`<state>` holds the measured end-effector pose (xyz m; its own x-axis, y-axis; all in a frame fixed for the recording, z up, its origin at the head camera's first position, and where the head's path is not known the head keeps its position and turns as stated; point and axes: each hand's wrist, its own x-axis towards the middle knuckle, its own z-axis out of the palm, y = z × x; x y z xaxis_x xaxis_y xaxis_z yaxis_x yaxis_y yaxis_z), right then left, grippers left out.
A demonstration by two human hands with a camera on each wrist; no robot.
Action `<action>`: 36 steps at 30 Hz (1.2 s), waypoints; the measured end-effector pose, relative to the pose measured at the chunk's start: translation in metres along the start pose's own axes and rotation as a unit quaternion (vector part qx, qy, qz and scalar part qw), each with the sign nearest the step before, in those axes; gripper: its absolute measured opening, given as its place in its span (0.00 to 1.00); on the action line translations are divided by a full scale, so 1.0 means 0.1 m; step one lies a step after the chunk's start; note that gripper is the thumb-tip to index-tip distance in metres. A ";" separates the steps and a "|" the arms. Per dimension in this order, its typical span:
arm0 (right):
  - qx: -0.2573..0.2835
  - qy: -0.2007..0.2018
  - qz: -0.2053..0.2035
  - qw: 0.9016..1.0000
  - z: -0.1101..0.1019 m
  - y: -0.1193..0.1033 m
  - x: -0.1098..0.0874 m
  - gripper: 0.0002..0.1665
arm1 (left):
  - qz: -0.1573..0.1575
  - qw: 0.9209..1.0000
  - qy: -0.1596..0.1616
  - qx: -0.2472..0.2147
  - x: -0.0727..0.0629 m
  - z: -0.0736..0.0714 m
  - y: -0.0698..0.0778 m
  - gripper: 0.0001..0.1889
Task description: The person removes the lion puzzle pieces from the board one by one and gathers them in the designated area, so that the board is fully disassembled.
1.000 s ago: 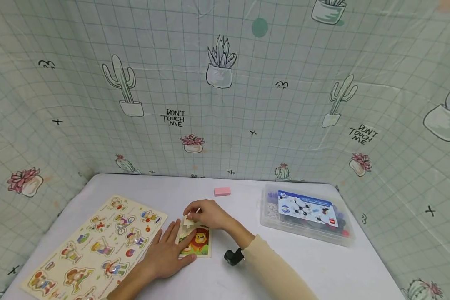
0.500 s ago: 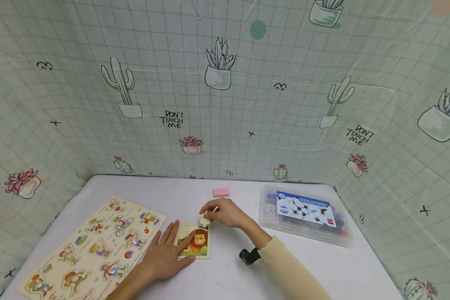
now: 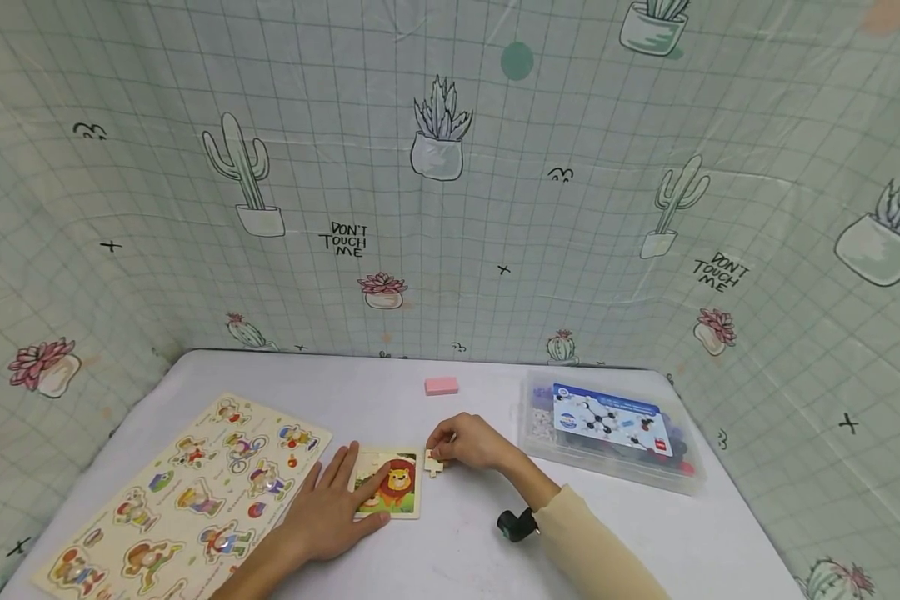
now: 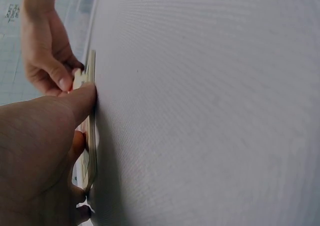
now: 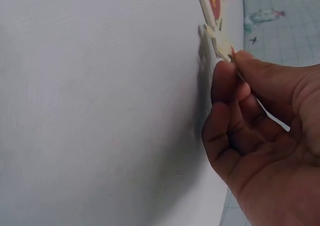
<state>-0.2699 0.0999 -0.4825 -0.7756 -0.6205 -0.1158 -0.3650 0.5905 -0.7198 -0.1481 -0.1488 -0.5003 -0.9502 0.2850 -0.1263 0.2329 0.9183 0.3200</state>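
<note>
A small square lion puzzle [image 3: 400,485] lies on the white table. My left hand [image 3: 324,514] rests on its left side with straight, spread fingers, hiding part of the picture. Just off the puzzle's right edge, my right hand [image 3: 474,442] pinches a pale jigsaw piece [image 3: 434,465] between thumb and fingers. The right wrist view shows that jigsaw piece [image 5: 220,43] held low over the table, close to the puzzle's edge. In the left wrist view, the left thumb touches the edge of the puzzle board [image 4: 92,156], with the right hand [image 4: 47,56] beyond.
A large pale board [image 3: 187,500] with printed cartoon figures lies at the left. Behind the hands sits a pink block [image 3: 442,386]. A clear plastic box [image 3: 611,429] with a blue-and-white label stands at the back right. A patterned cloth [image 3: 450,208] rises behind the table.
My right hand has carried the jigsaw piece from the puzzle's upper left, rightward across the top, to beside its right edge. The left hand has stayed in place.
</note>
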 end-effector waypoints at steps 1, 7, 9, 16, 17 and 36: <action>-0.003 0.001 0.005 1.000 0.01 0.01 0.00 0.03 | 0.001 1.000 0.000 -0.001 0.00 0.00 0.00 0.36; -0.046 0.015 0.011 0.999 0.04 0.00 0.01 0.04 | -0.003 1.000 -0.001 -0.014 -0.01 -0.03 0.03 0.36; -0.062 0.019 0.008 0.998 0.04 -0.01 0.01 0.05 | -0.005 1.000 -0.001 -0.015 -0.01 -0.03 0.03 0.36; -0.084 0.024 0.012 0.996 0.04 -0.02 0.02 0.07 | -0.001 1.000 0.002 -0.013 0.00 -0.03 0.02 0.36; -0.086 0.025 0.013 0.996 0.04 -0.01 0.02 0.07 | 0.000 1.000 0.002 -0.014 0.00 -0.03 0.02 0.36; -0.099 0.008 -0.001 0.995 0.05 -0.01 0.05 0.05 | 0.002 1.000 0.004 -0.008 -0.02 -0.02 0.02 0.36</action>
<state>-0.2708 0.0941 -0.4857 -0.7825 -0.6142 -0.1020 -0.4593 0.6801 -0.5714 -0.1465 -0.1484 -0.4976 -0.9506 0.2873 -0.1177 0.2343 0.9126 0.3351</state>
